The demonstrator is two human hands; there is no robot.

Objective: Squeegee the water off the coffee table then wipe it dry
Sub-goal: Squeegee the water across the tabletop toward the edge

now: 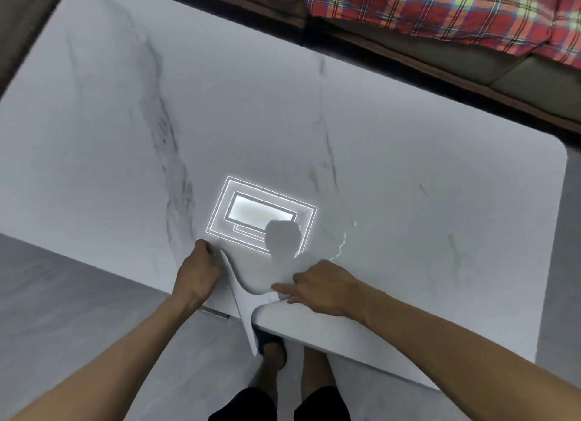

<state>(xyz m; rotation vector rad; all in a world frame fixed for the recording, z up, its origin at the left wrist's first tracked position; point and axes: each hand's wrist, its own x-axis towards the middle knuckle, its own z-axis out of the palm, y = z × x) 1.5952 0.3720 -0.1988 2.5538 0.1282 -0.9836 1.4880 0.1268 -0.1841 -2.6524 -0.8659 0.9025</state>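
Note:
A white marble coffee table fills the view. A white squeegee lies at its near edge, head on the tabletop and handle sticking out over the edge toward me. My left hand grips the left end of the head with curled fingers. My right hand pinches the right end. A thin puddle of water glints on the marble just beyond my right hand.
A ceiling light's reflection shines on the tabletop in front of my hands. A sofa with a red plaid blanket runs along the far side. Grey floor lies to the left, and my foot stands below the table's edge.

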